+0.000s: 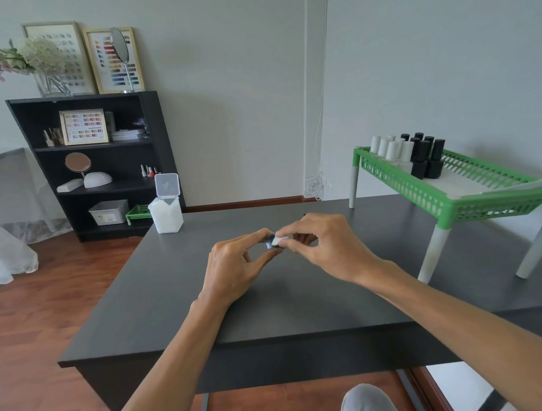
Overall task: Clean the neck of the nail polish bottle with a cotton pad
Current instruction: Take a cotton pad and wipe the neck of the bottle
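Nail polish bottle, small, bluish (270,243), held above dark table (297,296); left hand (235,268) pinches it, right hand (323,245) fingers pinch white cotton pad (278,240) against it. Judged: wiping underway; neck hidden, cleanliness unknown. Farther: clear pad dispenser (167,209), green rack (466,195). No legible writing.

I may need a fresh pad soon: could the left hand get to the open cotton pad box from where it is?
Probably yes. The cotton pad box stands lid-up at the table's far left corner, with bare tabletop between it and the left hand. But that hand is pinching the bottle.
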### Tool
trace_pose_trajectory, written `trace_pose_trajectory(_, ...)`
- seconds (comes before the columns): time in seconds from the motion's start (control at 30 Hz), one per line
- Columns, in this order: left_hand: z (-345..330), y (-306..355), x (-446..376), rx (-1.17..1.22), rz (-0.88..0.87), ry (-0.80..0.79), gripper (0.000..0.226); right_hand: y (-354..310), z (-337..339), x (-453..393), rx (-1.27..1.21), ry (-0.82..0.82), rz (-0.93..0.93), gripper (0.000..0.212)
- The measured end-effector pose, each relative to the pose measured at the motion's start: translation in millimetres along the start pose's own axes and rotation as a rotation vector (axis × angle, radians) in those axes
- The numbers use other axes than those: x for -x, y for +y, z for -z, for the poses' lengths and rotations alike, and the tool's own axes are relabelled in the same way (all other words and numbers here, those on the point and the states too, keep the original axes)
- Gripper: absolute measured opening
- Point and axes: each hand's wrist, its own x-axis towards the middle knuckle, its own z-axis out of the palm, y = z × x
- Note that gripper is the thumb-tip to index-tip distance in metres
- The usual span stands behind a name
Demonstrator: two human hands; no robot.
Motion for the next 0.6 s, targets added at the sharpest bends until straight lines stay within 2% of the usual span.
trace_pose_trajectory(0.2, 2.2, 1.9, 0.9, 0.032, -0.01, 0.012, 0.05, -3.8, -1.2, -4.8, 0.005, -0.02, -0.062, 0.019)
trace_pose_trajectory(0.3, 2.8, 1.9, 0.7, 0.029, -0.001, -0.011, 0.043, -6.2, -1.6, -6.1, 0.008, -0.025, -0.11, 0.021)
trace_pose_trajectory(0.43, 2.1, 4.0, 1.3, 0.002, 0.01, -0.023, 0.043, -5.3, -4.5, -7.1, -0.035, -0.005, -0.172, 0.009)
trace_pose_trajectory(0.6, 2.4, 3.8, 1.4, -0.007, 0.03, -0.021, 0.041, -4.8, -6.2, -9.1, -0.022, -0.019, -0.188, 0.014)
